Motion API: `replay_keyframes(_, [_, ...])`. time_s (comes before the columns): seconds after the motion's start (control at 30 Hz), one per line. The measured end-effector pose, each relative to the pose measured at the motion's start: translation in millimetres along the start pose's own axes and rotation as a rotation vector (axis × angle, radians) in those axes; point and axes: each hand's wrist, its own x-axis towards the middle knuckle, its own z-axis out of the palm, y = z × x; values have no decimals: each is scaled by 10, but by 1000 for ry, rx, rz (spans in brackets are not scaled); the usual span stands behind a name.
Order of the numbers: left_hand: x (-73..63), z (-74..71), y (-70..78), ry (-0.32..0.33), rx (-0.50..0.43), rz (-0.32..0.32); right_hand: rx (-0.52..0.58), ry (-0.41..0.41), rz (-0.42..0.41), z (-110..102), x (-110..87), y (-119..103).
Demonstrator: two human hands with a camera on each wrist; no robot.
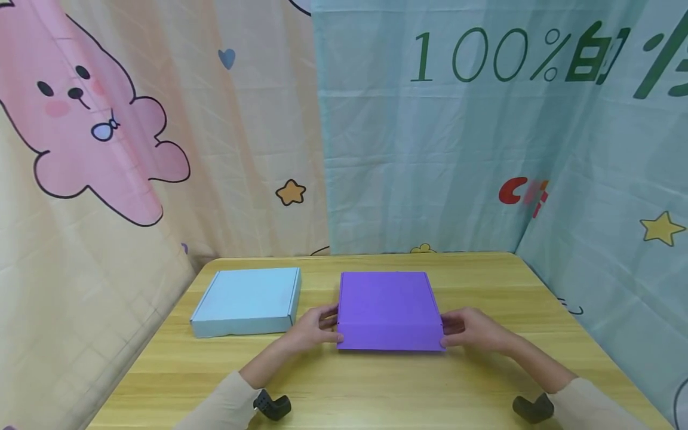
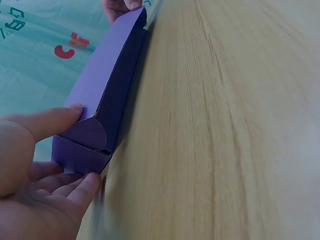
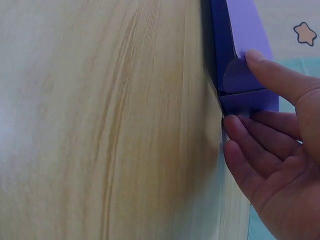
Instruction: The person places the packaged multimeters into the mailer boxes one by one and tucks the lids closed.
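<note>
A purple cardboard box sits on the table between both hands. Its lid stands slightly raised along the near side, with the side flap showing above the box wall. At the left front corner, my left hand holds the box, thumb on the lid and fingers against the lower side wall. My right hand grips the opposite corner the same way, its thumb on the lid's edge and its fingers low along the side. The inside of the box is hidden.
A light blue cardboard box, lid down, lies to the left, close behind my left hand. The wooden table ends at printed curtains at the back and sides. A dark wrist-worn device sits at the left cuff.
</note>
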Motion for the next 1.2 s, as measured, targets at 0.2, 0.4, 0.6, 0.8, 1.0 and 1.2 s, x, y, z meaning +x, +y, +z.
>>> replay_keyframes(0.2, [1,12,-11,19,-14,-1,41,2,6,22,15,-6])
replay_keyframes(0.4, [-4,29,-29,54,-47,-10,51,5,18,40,20,-19])
replay_keyframes(0.6, [5,40,-54,71,-45,-25,27,-5,24,32,27,-27])
replay_keyframes(0.8, [16,61,-71,101,-12,-30,-2,-3,14,42,43,-23])
replay_keyframes(1.0, [31,82,-64,164,40,-52,-75,22,-3,68,67,-52])
replay_keyframes(1.2, [72,87,-65,185,61,-41,-131,50,4,75,88,-71])
